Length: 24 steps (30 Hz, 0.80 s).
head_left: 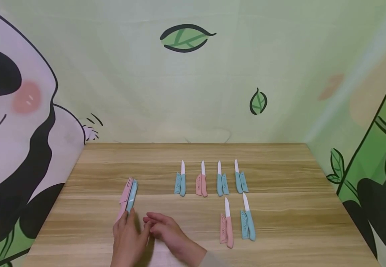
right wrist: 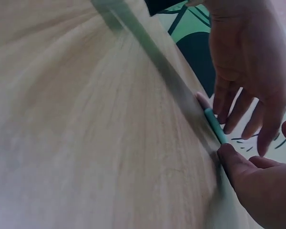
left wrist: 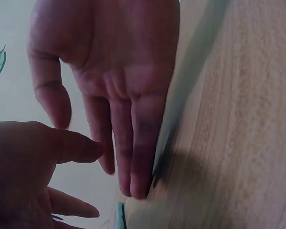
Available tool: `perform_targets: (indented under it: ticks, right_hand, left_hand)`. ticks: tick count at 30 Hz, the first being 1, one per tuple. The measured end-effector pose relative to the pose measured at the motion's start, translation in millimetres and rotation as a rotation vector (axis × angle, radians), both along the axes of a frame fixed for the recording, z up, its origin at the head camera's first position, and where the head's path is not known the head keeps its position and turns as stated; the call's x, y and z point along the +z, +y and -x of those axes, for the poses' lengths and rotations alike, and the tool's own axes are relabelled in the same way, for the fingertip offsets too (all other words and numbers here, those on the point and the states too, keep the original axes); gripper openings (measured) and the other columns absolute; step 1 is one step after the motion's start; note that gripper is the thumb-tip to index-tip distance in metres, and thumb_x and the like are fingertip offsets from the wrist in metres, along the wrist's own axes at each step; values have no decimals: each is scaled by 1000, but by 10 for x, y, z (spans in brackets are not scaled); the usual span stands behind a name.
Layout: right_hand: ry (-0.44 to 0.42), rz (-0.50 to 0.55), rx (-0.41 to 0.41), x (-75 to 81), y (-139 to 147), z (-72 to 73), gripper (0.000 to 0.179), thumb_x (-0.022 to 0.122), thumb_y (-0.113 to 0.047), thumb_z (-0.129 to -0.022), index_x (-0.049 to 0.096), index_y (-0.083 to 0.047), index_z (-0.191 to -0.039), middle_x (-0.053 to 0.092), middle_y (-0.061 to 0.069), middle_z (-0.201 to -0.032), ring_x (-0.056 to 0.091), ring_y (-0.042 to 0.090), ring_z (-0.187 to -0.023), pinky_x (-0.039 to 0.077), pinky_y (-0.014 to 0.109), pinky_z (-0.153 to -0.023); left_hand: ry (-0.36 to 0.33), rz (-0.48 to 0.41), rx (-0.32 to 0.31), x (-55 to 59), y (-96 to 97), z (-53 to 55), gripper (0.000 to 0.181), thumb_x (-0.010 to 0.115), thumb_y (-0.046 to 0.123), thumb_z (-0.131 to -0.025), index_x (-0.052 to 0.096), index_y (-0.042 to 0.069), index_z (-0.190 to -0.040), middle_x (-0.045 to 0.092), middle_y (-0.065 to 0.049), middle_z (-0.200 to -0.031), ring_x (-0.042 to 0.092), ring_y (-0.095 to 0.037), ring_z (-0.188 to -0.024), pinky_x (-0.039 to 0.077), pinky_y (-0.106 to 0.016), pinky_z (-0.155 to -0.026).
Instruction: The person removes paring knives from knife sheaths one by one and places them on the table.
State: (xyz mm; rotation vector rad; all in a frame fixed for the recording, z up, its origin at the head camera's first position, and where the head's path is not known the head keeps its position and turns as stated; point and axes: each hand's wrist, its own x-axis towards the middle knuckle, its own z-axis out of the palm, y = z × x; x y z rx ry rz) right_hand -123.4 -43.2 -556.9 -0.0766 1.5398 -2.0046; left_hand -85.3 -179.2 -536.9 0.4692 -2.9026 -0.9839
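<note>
At the left of the table, a pink knife in its sheath (head_left: 126,192) and a blue knife in its sheath (head_left: 132,193) lie side by side at a slant. My left hand (head_left: 128,235) is at their near ends, its fingertips overlapping the handles in the head view. In the right wrist view its fingers hang loosely beside the blue knife (right wrist: 214,125). My right hand (head_left: 173,235) is just to the right, low over the table, fingers extended and holding nothing. The left wrist view shows its bare palm facing the left thumb.
Several unsheathed knives with white blades stand in two rows, each with its sheath beside it. The back row includes a pink knife (head_left: 204,181) and a blue knife (head_left: 182,181); nearer are another pink knife (head_left: 229,230) and blue knife (head_left: 250,222). A printed cloth (head_left: 129,74) hangs behind the wooden table (head_left: 296,215).
</note>
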Motion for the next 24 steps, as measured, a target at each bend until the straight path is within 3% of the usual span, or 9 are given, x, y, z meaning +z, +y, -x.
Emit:
perform_targets:
  ticks: [6,12,17,20,24]
  right_hand:
    - [-43,49,2,-32,-89,-1,65,50,3,-83,49,9,-147,60,22,-145,65,17,-118,52,21,-91]
    - [-69,103,22,-29,-115,-11,66,45,4,-84,44,11,-150,55,25,-149,62,20,-124,47,19,-85]
    - [-78,124,43,-33,-123,0,67,45,5,-83,43,10,-150,55,24,-149,61,10,-109,42,18,-77]
    - [-73,140,61,-50,-136,10,69,43,6,-82,41,12,-151,53,26,-151,60,8,-107,44,17,-79]
    - [-58,151,85,-70,-151,9,69,42,7,-82,38,13,-151,48,30,-153,60,17,-123,51,20,-93]
  left_hand:
    - [-4,-2,15,6,-7,-3,75,64,28,-98,35,-13,-153,35,-41,-152,33,-60,-136,39,-72,-108]
    - [37,4,35,-11,-6,-2,70,65,27,-98,40,-11,-151,44,-41,-142,44,-59,-125,45,-68,-98]
    - [88,-9,48,-25,-15,16,63,66,21,-96,46,-10,-147,50,-41,-132,54,-57,-113,47,-66,-93]
    - [84,-33,57,-21,-35,34,60,65,17,-97,46,-9,-147,50,-40,-132,56,-56,-114,47,-66,-93]
    - [69,-50,64,-27,-76,70,56,62,14,-98,46,-9,-148,52,-38,-130,58,-51,-111,48,-64,-89]
